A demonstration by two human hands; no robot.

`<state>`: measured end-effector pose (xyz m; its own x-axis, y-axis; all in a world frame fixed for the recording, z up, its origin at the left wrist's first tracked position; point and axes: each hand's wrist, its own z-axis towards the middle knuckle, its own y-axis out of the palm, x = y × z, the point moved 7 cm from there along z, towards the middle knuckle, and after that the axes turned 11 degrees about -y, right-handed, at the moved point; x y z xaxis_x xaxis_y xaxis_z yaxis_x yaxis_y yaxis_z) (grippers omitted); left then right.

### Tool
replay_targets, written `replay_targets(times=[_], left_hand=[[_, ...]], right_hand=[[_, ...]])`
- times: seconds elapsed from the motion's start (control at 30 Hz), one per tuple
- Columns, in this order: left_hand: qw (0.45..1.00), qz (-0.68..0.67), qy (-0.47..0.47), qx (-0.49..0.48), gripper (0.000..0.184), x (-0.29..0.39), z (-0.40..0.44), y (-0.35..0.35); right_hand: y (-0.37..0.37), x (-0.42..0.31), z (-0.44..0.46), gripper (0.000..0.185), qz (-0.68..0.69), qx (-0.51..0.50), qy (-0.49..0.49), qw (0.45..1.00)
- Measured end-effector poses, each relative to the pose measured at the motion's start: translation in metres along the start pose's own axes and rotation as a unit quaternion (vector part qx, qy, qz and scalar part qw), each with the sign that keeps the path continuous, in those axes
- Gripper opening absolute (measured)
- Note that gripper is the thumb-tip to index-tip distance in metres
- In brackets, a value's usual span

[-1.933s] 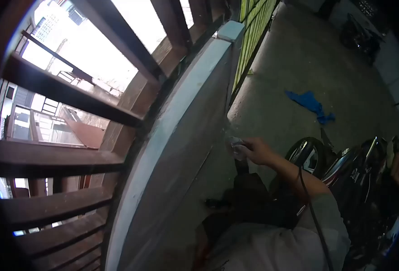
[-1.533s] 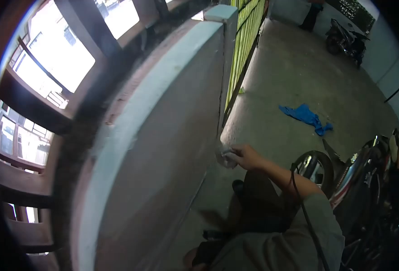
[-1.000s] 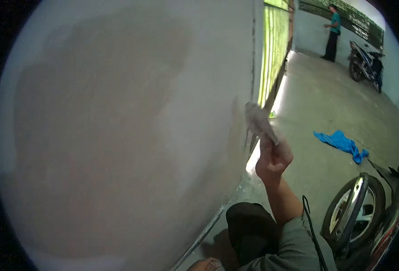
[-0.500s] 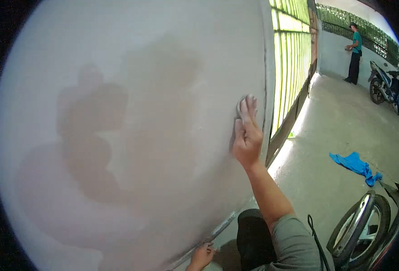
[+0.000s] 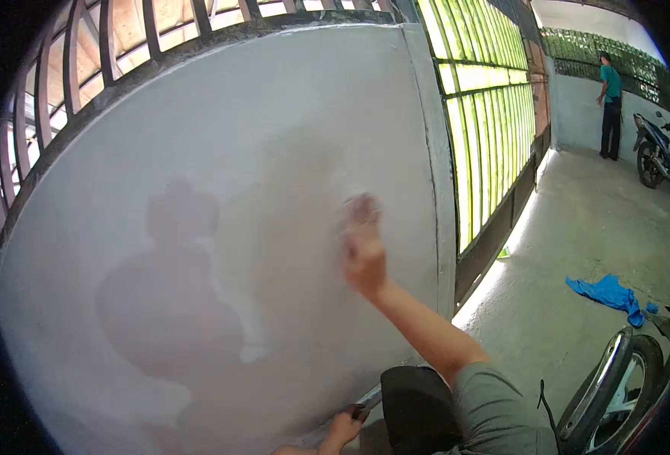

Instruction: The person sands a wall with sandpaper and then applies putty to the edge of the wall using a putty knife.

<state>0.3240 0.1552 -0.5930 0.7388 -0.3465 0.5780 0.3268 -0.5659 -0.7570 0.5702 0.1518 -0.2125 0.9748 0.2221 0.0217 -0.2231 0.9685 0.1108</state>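
My right hand (image 5: 364, 250) presses against the pale grey wall (image 5: 380, 98), right of its middle. Motion smears its fingers, and a thin grey piece seems to lie under them; I cannot make out what it is. Low down by the foot of the wall is my left hand (image 5: 342, 430). Its fingers are closed around a small dark thing (image 5: 360, 412), too little of which shows to name. Shadows of my head and arms fall across the wall.
Metal bars (image 5: 107, 45) top the wall, and a barred gate (image 5: 486, 129) stands to its right. A blue cloth (image 5: 608, 292) lies on the concrete floor near a motorcycle wheel (image 5: 627, 394). Farther back are a person (image 5: 611, 98) and a parked motorbike (image 5: 657, 152).
My right hand has moved left and down across the wall, away from its right edge. The view has tilted up, bringing the top bars in. The far person has turned and lowered an arm.
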Motion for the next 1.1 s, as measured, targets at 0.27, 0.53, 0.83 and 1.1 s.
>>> replay_targets(times=[0.27,0.53,0.83,1.1], left_hand=[[0.996,-0.079,-0.017,0.036,0.043,-0.004,-0.032,-0.027],[0.996,-0.084,0.032,0.001,0.045,0.019,-0.043,-0.029],[0.987,-0.002,0.148,-0.056,0.060,0.073,-0.063,-0.061],[0.928,0.255,-0.021,-0.270,0.089,-0.010,-0.017,0.011]], right_hand=[[-0.019,0.035,0.013,0.041,-0.056,0.031,0.028,0.998],[-0.004,0.054,-0.028,0.042,-0.055,-0.044,-0.034,0.997],[0.014,-0.004,0.012,0.043,-0.013,-0.115,-0.143,0.983],[0.029,-0.071,-0.020,0.037,0.073,-0.108,-0.071,0.989]])
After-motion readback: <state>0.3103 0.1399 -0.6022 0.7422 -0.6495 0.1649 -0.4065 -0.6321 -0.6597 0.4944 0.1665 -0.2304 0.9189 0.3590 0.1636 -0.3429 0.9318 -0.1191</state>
